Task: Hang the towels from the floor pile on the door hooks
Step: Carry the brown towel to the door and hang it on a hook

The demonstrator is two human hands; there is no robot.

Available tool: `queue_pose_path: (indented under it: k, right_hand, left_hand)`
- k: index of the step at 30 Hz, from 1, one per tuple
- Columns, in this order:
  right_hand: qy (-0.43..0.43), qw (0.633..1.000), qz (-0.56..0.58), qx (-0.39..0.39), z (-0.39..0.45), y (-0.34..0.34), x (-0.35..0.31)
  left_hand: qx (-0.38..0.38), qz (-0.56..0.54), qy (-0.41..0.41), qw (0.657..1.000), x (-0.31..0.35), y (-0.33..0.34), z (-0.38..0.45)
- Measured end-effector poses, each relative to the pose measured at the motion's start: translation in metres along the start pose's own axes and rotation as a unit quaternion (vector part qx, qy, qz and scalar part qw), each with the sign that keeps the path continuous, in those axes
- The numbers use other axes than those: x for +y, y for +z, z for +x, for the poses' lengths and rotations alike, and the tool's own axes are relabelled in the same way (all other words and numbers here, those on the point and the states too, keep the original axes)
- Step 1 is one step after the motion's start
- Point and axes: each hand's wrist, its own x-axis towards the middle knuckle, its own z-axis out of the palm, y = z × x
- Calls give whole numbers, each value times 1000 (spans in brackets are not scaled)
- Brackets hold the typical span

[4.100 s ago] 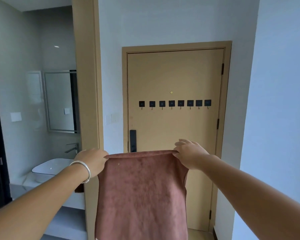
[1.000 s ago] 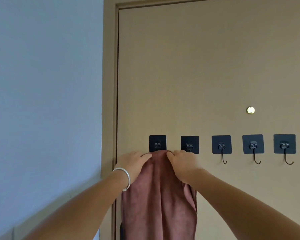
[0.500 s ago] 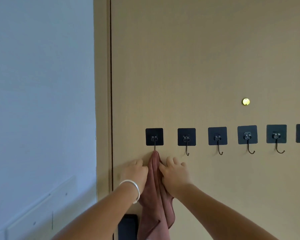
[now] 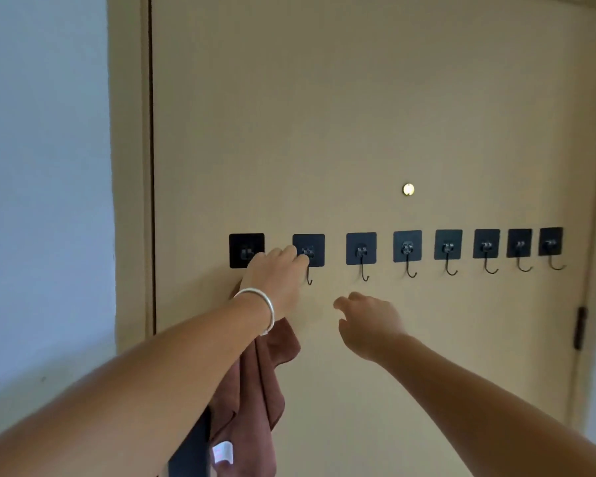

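Beige door (image 4: 324,115) is filling the view, hooks in a row. Rust towel (image 4: 255,390) is hanging under the leftmost hook (image 4: 246,251). Left hand (image 4: 276,280) is touching the second hook (image 4: 308,251); right hand (image 4: 369,321) is hovering loose, holding nothing. Bunched like that, it's probably slipping off if bumped.

Towel (image 4: 255,390) top hidden behind left hand (image 4: 276,284); lower end cut off by frame.
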Motion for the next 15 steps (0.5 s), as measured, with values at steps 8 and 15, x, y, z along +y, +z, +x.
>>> queue_pose_path:
  k: [8, 15]
  right_hand:
    - [201, 975, -97, -7, -112, -41, 118]
    - [339, 927, -158, -11, -243, -109, 203]
  left_hand:
    - [69, -71, 173, 980, 133, 19, 31]
    - [63, -163, 247, 953, 290, -22, 28]
